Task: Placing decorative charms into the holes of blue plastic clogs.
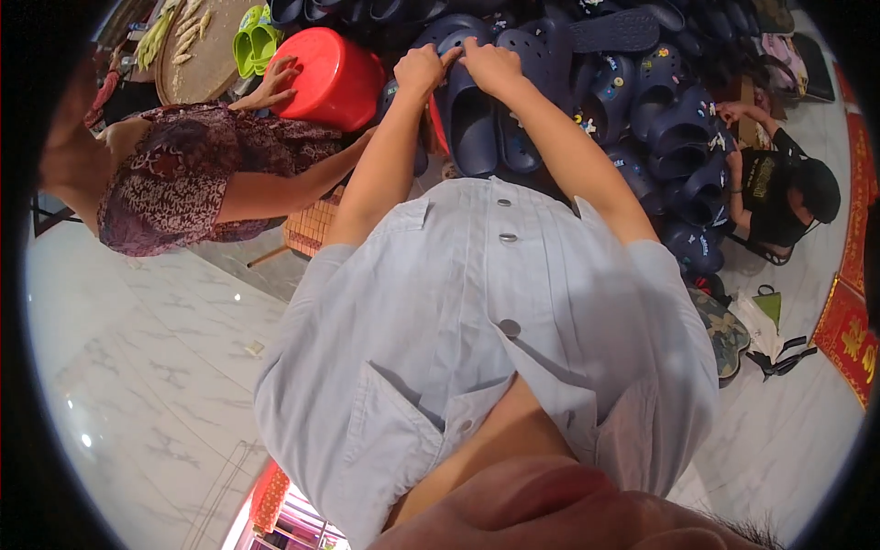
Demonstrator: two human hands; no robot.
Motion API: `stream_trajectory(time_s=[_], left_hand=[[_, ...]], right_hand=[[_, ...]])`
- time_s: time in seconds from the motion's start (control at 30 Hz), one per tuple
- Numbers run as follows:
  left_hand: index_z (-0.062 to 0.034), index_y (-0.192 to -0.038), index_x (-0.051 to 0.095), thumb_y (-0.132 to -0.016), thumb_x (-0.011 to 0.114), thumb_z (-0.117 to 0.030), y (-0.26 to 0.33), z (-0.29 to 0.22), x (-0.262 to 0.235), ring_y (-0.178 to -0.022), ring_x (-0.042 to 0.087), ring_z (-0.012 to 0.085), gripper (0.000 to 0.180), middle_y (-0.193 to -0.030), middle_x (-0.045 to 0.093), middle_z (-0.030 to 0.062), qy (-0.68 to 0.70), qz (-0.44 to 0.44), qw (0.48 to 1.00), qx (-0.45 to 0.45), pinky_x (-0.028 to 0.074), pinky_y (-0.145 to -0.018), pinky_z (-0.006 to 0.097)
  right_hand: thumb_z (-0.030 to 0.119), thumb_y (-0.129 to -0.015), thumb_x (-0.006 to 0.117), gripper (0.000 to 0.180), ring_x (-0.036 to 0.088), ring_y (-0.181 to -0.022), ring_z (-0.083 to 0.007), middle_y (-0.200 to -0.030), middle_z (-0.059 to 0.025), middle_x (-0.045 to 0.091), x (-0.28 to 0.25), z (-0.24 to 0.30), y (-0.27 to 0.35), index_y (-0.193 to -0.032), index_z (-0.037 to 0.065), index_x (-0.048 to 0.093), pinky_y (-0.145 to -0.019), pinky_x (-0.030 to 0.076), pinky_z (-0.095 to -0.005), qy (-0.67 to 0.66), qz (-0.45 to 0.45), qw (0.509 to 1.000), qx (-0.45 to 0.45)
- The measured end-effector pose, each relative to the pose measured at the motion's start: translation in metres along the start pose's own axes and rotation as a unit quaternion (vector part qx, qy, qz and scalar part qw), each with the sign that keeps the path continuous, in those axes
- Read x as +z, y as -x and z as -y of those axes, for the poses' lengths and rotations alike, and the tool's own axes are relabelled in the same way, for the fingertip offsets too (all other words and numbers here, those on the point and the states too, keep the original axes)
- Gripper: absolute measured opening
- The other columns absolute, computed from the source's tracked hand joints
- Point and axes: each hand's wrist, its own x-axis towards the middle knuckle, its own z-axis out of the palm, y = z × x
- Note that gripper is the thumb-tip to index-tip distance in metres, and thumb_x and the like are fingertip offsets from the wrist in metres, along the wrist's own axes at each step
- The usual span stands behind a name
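Both my hands reach forward to a navy clog point(473, 130), whose open heel end points toward me. My left hand point(420, 70) is closed at the left side of its toe, the index finger stretched onto the upper. On the other side, my right hand point(492, 70) is closed with thumb and fingertips pressed on the same upper. The two hands' fingertips nearly meet over the clog's holes. Whether a small piece sits between them I cannot make out. Another navy clog point(520, 142) lies just right of it, partly under my right forearm.
A heap of navy clogs point(678, 137), several with small charms, spreads to the right. At left, a person in a patterned dress point(174, 174) rests a hand on a red bucket point(321, 78). Green clogs point(256, 46) stand behind it. Another person in black point(775, 188) sits far right.
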Motion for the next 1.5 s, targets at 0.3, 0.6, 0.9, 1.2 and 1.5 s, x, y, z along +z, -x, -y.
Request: stream_trajectory(time_s=[0.3, 0.6, 0.9, 1.2, 1.5], left_hand=[[-0.0083, -0.087, 0.064, -0.093, 0.051, -0.044, 0.006, 0.009, 0.014, -0.072, 0.068, 0.0393, 0.039, -0.077, 0.068, 0.0194, -0.042, -0.070, 0.993, 0.086, 0.054, -0.064, 0.050], [-0.0067, -0.091, 0.061, -0.096, 0.046, -0.036, 0.029, 0.017, 0.013, -0.077, 0.064, 0.0452, 0.033, -0.079, 0.066, 0.0239, 0.125, -0.106, 0.986, 0.006, 0.050, -0.070, 0.054], [-0.0017, -0.096, 0.065, -0.094, 0.060, -0.017, 0.136, -0.003, -0.092, -0.059, 0.065, 0.0151, 0.017, -0.068, 0.065, 0.0104, 0.434, 0.038, 0.899, 0.048, 0.050, -0.055, 0.030], [-0.0099, -0.102, 0.061, -0.092, 0.058, -0.020, 0.172, -0.040, -0.042, -0.065, 0.067, 0.0318, 0.015, -0.072, 0.066, 0.0150, 0.183, 0.054, 0.924, 0.333, 0.051, -0.055, 0.043], [-0.0099, -0.101, 0.062, -0.090, 0.056, -0.021, 0.166, -0.053, -0.032, -0.066, 0.067, 0.0296, 0.016, -0.072, 0.067, 0.0115, 0.014, 0.066, 0.928, 0.366, 0.052, -0.054, 0.041]], right_hand=[[0.010, -0.091, 0.045, 0.028, 0.064, -0.100, -0.0453, -0.107, -0.0318, 0.064, -0.001, 0.000, -0.006, -0.114, -0.005, 0.050, -0.086, 0.051, -0.0519, -0.020, 0.015, 1.000, -0.005], [0.008, -0.091, 0.041, 0.024, 0.068, -0.085, -0.0408, -0.095, -0.0282, 0.067, 0.013, -0.029, 0.007, -0.106, -0.006, 0.054, -0.076, 0.054, -0.0479, -0.055, -0.078, 0.993, -0.071], [0.007, -0.092, 0.050, 0.016, 0.065, -0.067, -0.0310, -0.081, -0.0188, 0.064, -0.054, 0.001, 0.148, -0.102, 0.000, 0.059, -0.063, 0.052, -0.0370, -0.420, 0.002, 0.907, -0.017], [0.003, -0.086, 0.056, 0.018, 0.059, -0.095, -0.0413, -0.097, -0.0220, 0.062, 0.017, -0.014, 0.184, -0.103, 0.001, 0.060, -0.082, 0.047, -0.0455, -0.237, -0.069, 0.966, -0.075], [0.015, -0.089, 0.058, 0.018, 0.064, -0.088, -0.0404, -0.091, -0.0218, 0.067, -0.024, -0.016, 0.181, -0.102, 0.004, 0.065, -0.078, 0.050, -0.0473, -0.233, -0.127, 0.964, 0.003]])
